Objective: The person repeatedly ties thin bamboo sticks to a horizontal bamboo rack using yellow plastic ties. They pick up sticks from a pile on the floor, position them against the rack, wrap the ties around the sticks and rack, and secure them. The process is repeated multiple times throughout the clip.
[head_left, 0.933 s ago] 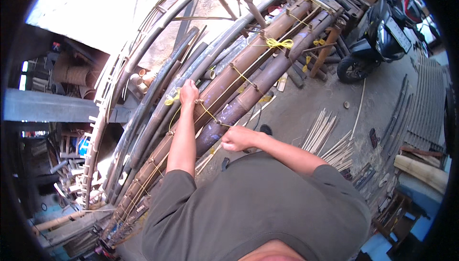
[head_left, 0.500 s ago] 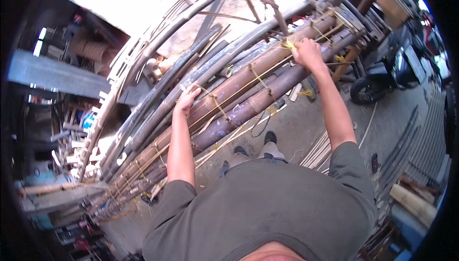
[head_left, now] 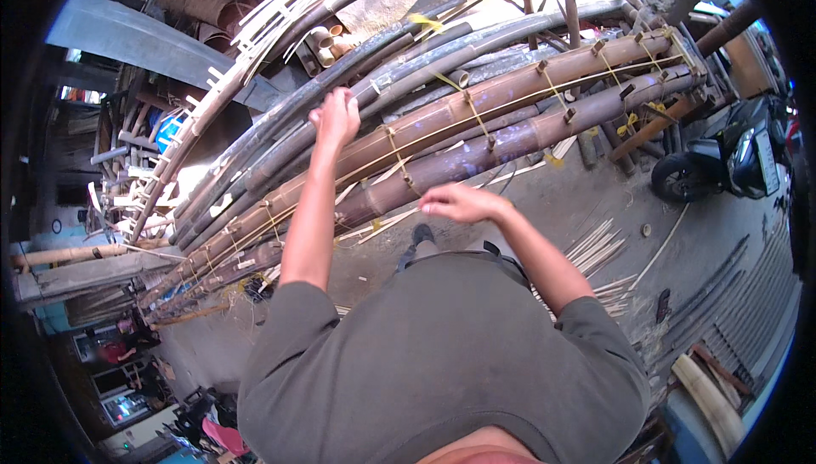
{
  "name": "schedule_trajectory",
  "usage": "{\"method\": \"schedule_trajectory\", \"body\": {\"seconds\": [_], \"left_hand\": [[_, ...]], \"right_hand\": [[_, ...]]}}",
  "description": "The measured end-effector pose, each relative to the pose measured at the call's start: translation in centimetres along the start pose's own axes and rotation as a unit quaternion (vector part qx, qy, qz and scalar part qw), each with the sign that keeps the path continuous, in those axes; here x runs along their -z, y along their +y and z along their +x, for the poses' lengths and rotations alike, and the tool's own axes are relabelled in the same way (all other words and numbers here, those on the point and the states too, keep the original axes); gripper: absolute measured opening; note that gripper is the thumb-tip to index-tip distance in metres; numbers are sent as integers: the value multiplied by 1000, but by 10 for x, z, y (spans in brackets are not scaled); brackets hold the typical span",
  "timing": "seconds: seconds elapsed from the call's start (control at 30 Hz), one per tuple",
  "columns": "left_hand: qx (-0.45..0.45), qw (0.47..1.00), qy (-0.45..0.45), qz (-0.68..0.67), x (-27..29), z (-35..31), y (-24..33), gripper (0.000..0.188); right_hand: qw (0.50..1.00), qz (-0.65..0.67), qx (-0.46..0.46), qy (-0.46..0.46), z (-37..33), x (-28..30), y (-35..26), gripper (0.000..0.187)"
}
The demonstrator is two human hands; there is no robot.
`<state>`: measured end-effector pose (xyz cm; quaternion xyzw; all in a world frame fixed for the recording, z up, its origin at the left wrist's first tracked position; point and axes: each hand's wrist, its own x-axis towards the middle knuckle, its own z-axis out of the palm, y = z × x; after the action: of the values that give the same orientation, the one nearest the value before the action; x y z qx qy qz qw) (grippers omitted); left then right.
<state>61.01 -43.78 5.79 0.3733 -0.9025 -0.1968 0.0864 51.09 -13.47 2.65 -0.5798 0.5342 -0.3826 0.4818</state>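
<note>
Two long brown bamboo poles (head_left: 442, 111) run diagonally side by side, crossed by short pegs and thin yellowish cords (head_left: 478, 116). My left hand (head_left: 337, 117) is raised over the grey poles behind them, its fingers loosely bent and apart, with nothing seen in it. In front of the nearer bamboo pole (head_left: 455, 162), my right hand (head_left: 463, 203) hovers with its fingers loosely stretched toward the left; it holds nothing that I can see. A yellow strip (head_left: 425, 24) shows over the far grey poles. More yellow ties (head_left: 627, 124) hang at the right end.
Grey poles (head_left: 510, 36) lie behind the bamboo. A curved rack with pale slats (head_left: 221, 86) rises at the left. Split strips (head_left: 599, 247) lie on the floor beside me. A motorcycle (head_left: 731, 158) stands at the right, with long dark rods (head_left: 710, 285) on the floor nearer.
My right hand has let go of the yellow tie and come back left and nearer to me. My left hand has lifted off the bamboo. The view has shifted, too.
</note>
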Motion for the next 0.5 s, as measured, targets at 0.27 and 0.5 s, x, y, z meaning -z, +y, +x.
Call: {"method": "schedule_trajectory", "body": {"seconds": [0.27,0.5], "left_hand": [[-73,993,-87,-16,-55,-100,18,30],[-66,986,-36,-151,-73,-94,-2,29]], "right_hand": [[516,641,52,566,82,-76,-23,22],[906,-193,-63,371,182,17,-67,52]]}}
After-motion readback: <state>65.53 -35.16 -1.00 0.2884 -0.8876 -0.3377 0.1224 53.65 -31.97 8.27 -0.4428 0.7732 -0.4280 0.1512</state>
